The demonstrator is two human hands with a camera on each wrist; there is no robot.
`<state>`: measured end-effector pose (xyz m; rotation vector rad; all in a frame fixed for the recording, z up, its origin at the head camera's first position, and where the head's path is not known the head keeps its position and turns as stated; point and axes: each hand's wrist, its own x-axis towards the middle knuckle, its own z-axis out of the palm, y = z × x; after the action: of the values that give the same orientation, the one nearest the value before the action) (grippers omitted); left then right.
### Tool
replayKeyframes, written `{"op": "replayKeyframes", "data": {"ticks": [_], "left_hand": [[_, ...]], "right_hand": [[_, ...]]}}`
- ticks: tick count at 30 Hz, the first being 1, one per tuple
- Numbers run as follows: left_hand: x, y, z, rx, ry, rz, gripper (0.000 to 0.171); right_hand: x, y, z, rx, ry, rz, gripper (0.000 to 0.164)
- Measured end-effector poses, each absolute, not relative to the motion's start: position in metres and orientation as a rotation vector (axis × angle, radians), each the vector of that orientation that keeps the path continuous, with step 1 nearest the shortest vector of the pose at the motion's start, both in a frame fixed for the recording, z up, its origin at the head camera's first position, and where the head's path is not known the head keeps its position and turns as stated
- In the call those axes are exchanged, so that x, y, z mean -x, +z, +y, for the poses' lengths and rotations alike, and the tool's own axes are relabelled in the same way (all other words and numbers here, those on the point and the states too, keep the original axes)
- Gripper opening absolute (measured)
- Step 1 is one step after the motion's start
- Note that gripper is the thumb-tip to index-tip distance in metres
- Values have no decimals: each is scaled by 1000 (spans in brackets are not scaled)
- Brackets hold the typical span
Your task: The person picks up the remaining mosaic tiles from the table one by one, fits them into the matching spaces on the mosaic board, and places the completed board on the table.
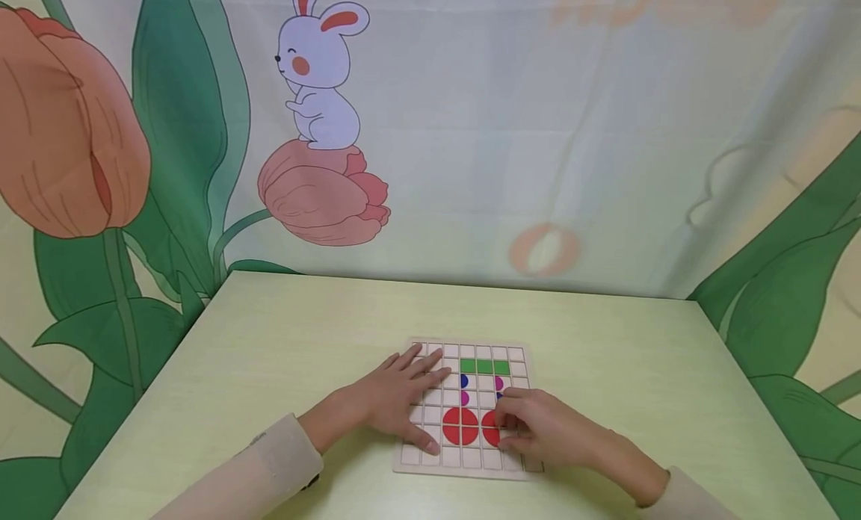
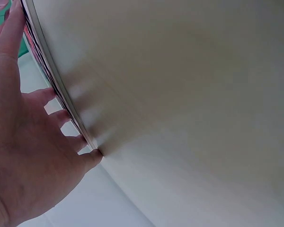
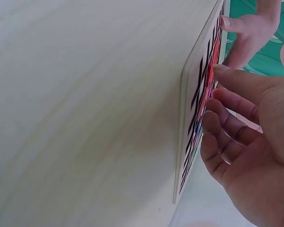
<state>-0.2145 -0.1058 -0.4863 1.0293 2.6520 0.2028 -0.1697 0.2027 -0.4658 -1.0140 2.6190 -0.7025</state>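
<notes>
A pale square board (image 1: 471,460) ruled into a grid lies on the table, with colored tiles in its cells. My left hand (image 1: 397,397) rests on its left side, fingers spread; in the left wrist view the fingertips (image 2: 100,153) meet the board's edge. Red quarter-round tiles form a full circle (image 1: 460,426). Right of it, my right hand (image 1: 548,426) has curled fingers, with thumb and forefinger at a red tile (image 1: 491,429) they appear to pinch. The hand hides part of that second red shape. In the right wrist view the thumb tip (image 3: 220,68) touches the red area.
Higher on the board lie a row of green square tiles (image 1: 484,367), and blue (image 1: 464,381) and magenta (image 1: 498,384) half-round tiles. The pale table (image 1: 303,318) extends around the board. Behind it hangs a printed cloth (image 1: 471,169) with a rabbit and tulips.
</notes>
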Motion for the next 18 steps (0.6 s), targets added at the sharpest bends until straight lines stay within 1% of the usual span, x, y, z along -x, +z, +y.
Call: {"op": "replayKeyframes", "data": {"ticks": [4, 8, 12, 18], "left_hand": [[214, -485, -106, -1028, 203, 2654, 122], [214, -484, -106, -1026, 218, 2649, 122], [214, -485, -106, -1028, 227, 2647, 122], [215, -488, -107, -1029, 208, 2654, 122]], "right_hand": [[173, -465, 206, 966, -700, 2620, 16], [179, -459, 219, 904, -713, 2614, 17], [188, -452, 244, 879, -728, 2621, 17], [194, -444, 287, 769, -636, 2672, 19]]}}
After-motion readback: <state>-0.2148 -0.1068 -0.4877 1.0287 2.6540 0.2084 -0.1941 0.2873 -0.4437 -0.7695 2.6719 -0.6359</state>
